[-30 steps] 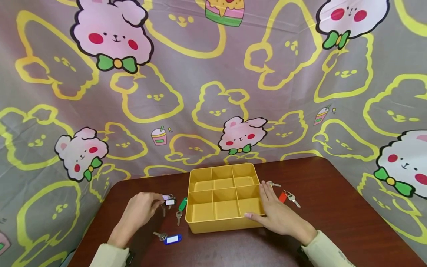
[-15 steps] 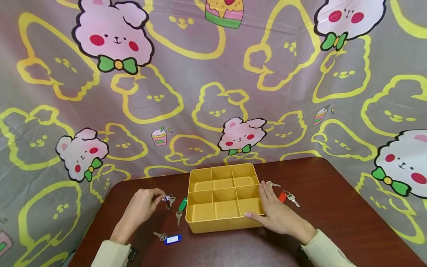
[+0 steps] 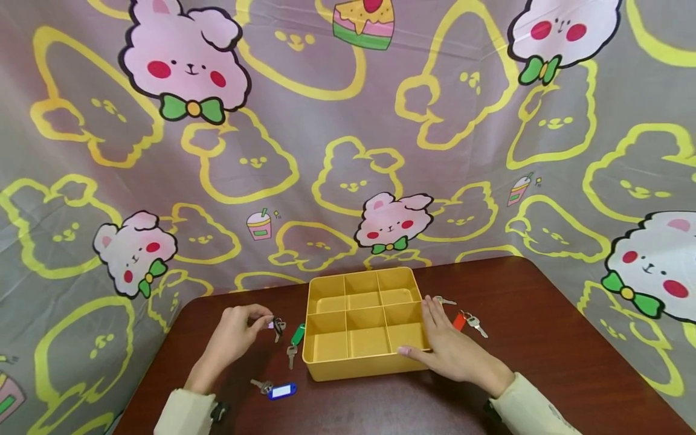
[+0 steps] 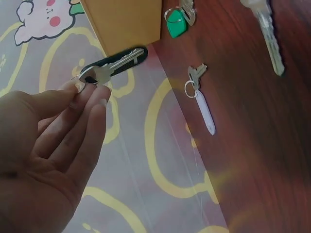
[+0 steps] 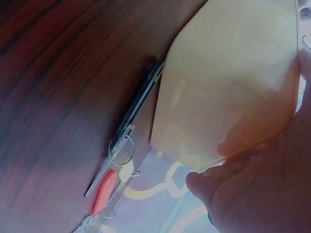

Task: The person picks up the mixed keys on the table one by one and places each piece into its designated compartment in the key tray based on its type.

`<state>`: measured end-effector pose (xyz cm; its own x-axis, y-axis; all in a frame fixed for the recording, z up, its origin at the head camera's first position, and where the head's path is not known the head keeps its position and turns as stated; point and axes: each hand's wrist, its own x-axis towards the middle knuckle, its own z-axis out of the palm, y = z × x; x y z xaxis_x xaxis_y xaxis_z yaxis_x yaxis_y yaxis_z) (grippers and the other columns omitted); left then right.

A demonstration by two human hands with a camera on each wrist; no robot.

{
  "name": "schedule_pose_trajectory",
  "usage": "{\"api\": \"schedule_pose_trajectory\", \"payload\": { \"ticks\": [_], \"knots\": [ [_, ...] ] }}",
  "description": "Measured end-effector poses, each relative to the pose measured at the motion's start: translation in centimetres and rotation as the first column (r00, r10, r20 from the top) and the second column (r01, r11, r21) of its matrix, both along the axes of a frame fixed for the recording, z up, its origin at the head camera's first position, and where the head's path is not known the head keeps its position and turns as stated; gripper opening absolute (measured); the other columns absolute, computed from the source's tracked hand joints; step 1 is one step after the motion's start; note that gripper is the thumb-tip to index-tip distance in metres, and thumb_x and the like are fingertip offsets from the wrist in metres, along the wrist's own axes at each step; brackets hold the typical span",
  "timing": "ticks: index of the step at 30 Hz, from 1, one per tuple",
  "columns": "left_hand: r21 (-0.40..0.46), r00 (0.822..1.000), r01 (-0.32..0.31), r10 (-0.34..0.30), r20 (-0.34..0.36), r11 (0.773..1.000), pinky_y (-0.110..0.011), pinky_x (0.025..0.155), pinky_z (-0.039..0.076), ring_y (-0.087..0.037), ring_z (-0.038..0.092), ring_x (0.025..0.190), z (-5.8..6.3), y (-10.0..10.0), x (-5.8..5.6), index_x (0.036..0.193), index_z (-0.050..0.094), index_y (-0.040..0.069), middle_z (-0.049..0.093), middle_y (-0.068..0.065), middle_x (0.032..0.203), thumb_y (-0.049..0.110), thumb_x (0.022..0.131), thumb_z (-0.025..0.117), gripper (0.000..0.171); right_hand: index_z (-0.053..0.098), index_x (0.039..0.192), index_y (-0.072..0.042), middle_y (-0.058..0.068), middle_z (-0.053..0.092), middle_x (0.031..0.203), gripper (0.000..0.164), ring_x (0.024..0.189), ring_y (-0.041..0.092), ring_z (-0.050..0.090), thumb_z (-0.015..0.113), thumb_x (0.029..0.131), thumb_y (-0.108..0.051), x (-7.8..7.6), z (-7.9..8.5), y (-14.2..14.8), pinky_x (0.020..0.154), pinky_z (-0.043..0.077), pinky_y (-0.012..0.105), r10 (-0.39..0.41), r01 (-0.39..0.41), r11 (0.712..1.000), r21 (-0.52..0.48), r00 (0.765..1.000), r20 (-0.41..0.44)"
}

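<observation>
The left hand pinches a black-tagged key; rightward in the head view sits the yellow compartment box, the right hand, fingers straight, against it.

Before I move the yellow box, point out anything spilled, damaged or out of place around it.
Nothing looks spilled or damaged. It is only mildly untidy: the blue key tag and green key tag lie scattered left of the yellow six-compartment box, and the red key tag lies to its right.

Smooth plastic box, shiny metal key, glossy wood-grained table
</observation>
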<state>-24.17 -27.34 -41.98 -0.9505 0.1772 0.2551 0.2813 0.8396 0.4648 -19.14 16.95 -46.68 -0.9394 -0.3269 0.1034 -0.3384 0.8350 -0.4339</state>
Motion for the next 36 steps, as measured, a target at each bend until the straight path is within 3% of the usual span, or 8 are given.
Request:
{"api": "schedule_pose_trajectory", "payload": {
  "ticks": [6,11,16,27,31,36],
  "knots": [
    [0.067,1.0,0.009,-0.011,0.023,0.998,-0.022,0.061,0.049,-0.013,0.07,0.076,0.1,0.3,-0.3,0.099,0.081,0.011,0.082,-0.003,0.094,0.01,0.098,0.074,0.007,0.017,0.163,0.012,0.03,0.007,0.174,0.118,0.163,0.047,0.01,0.051,0.095,-0.079,0.0,0.1,0.0,0.127,0.029,0.062,0.001,-0.001,1.0,-0.003,1.0,0.009],
    [0.093,1.0,0.021,-0.022,0.01,0.995,-0.022,0.069,0.056,-0.009,0.072,0.078,0.2,0.9,-0.6,0.096,0.08,0.014,0.081,0.001,0.09,0.012,0.097,0.075,0.006,0.016,0.163,0.011,0.03,0.006,0.174,0.118,0.163,0.047,0.008,0.05,0.095,-0.079,0.0,-0.1,0.0,0.127,0.028,0.062,0.001,-0.001,1.0,-0.006,1.0,0.015],
    [0.146,0.999,0.038,-0.04,0.013,0.989,-0.021,0.067,0.056,-0.009,0.074,0.079,0.2,1.2,-1.0,0.099,0.08,0.015,0.081,0.001,0.091,0.014,0.098,0.075,0.006,0.015,0.163,0.011,0.03,0.005,0.174,0.119,0.163,0.047,0.007,0.05,0.095,-0.08,0.0,-0.2,0.0,0.127,0.028,0.062,-0.001,0.002,1.0,-0.009,1.0,0.02],
    [0.232,0.997,0.061,-0.07,0.032,0.971,-0.021,0.068,0.059,-0.019,0.078,0.082,0.8,1.8,-1.7,0.1,0.081,0.015,0.08,0.0,0.086,0.016,0.1,0.073,0.008,0.016,0.163,0.011,0.03,0.005,0.174,0.119,0.163,0.047,0.006,0.05,0.095,-0.08,-0.1,0.1,0.0,0.128,0.027,0.062,0.0,0.0,1.0,0.0,1.0,0.009],
    [0.268,0.996,0.064,-0.08,0.049,0.961,-0.028,0.072,0.065,-0.023,0.08,0.084,1.2,2.0,-1.9,0.101,0.08,0.012,0.08,-0.003,0.088,0.014,0.101,0.071,0.009,0.017,0.163,0.012,0.031,0.005,0.174,0.119,0.163,0.047,0.006,0.05,0.095,-0.08,0.0,0.1,0.0,0.128,0.026,0.062,0.001,0.0,1.0,0.008,1.0,-0.003],
    [0.265,0.995,0.073,-0.089,0.05,0.961,-0.029,0.076,0.065,-0.015,0.079,0.084,1.8,2.3,-2.0,0.103,0.08,0.013,0.081,-0.003,0.09,0.016,0.101,0.071,0.01,0.019,0.162,0.013,0.032,0.009,0.172,0.118,0.163,0.048,0.007,0.049,0.095,-0.08,0.0,0.0,-0.1,0.129,0.025,0.062,0.003,-0.003,1.0,0.023,1.0,-0.031]
  ]
}}
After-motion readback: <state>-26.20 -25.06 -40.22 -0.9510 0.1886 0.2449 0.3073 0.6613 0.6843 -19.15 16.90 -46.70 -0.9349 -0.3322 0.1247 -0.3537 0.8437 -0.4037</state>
